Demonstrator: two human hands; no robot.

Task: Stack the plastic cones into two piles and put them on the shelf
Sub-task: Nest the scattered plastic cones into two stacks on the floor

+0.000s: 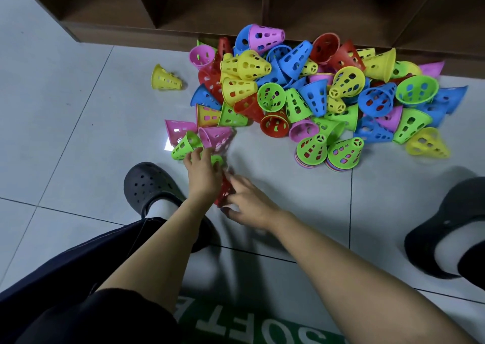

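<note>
A big heap of perforated plastic cones (315, 86) in several colours lies on the tiled floor in front of the brown shelf (236, 8). Two short stacks with green cones on top (312, 148) (345, 152) stand at the heap's near edge. My left hand (203, 172) reaches over a green cone (185, 145) and a blurred pink cone (217, 137), and what it grips is unclear. My right hand (249, 202) holds a red cone (224, 190) just below my left hand.
A lone yellow cone (165, 78) lies apart at the left. My feet in dark clogs (149, 186) (446, 225) stand on either side of my arms. A green mat with white letters (249, 330) lies at the bottom edge. The shelf's lowest compartments are dark.
</note>
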